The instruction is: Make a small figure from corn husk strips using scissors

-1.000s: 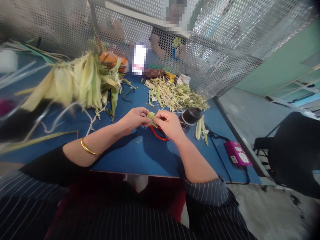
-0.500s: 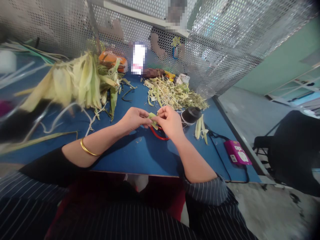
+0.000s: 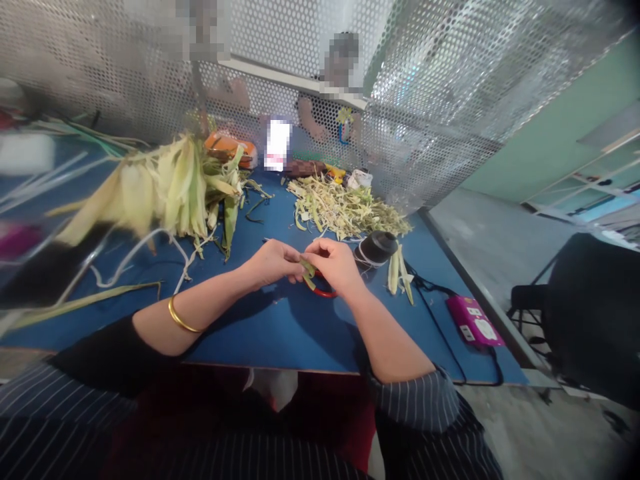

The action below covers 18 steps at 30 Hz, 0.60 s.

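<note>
Over the middle of the blue table, my left hand (image 3: pixel 274 263) and my right hand (image 3: pixel 336 265) are close together, fingertips nearly meeting. Both pinch a small green strip of corn husk (image 3: pixel 309 279), whose free end slants down between them. Just below the strip, a red curved loop (image 3: pixel 326 293) shows, partly covered by my right hand; I cannot tell what it belongs to. Right of my right hand, a black spool (image 3: pixel 376 249) with white thread leans on its side. Two or three pale husk strips (image 3: pixel 395 270) lie beyond it.
A large bunch of corn husks (image 3: pixel 173 190) stands at left, beside a blurred dark clamp-like object. Shredded husk is heaped (image 3: pixel 345 207) at the back, before a perforated screen (image 3: pixel 280 83) with people behind it. A lit phone (image 3: pixel 278 145) and purple packet (image 3: pixel 474 320) are also there.
The view has tilted, so everything sits lower in the picture. The husk strip has turned between my fingers, its free end now slanting down; both hands keep their pinch.
</note>
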{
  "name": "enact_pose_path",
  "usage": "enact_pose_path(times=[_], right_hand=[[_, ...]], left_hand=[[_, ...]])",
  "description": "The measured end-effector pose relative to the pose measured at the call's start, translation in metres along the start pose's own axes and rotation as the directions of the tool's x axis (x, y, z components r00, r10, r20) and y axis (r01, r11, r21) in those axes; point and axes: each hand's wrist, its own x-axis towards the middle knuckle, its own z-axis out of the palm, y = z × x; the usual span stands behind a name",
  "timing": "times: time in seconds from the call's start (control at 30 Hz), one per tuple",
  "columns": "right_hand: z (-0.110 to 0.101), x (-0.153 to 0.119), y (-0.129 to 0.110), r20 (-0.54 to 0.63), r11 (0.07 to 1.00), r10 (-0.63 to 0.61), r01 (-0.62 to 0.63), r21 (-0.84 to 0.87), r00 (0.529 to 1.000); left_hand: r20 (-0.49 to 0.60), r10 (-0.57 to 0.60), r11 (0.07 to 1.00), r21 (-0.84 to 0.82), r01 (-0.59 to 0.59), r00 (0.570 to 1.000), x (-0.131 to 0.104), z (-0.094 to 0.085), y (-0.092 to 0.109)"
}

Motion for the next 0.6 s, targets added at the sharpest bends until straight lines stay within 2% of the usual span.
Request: enact_pose_path(times=[0.17, 0.3, 0.47, 0.6], right_hand=[[0.0013, 0.0000, -0.0020, -0.016, 0.968, 0.097, -0.090, 0.236, 0.995], [0.0058, 0.0015, 0.0026, -0.098, 0.978, 0.064, -0.043, 0.204, 0.993], [0.0092, 0.0029, 0.0064, -0.172, 0.981, 0.042, -0.008, 0.194, 0.984], [0.0099, 0.0026, 0.0047, -0.170, 0.982, 0.033, 0.000, 0.190, 0.985]], left_hand=[[0.143, 0.020, 0.997, 0.070, -0.030, 0.990, -0.0007, 0.0003, -0.0006], [0.251, 0.027, 0.991, 0.119, -0.058, 0.968, -0.0001, 0.0001, -0.0017], [0.260, 0.037, 0.999, 0.010, -0.041, 0.965, -0.0011, -0.0009, -0.0005], [0.256, 0.008, 1.000, -0.030, -0.001, 0.967, -0.0027, 0.0019, 0.0002]])
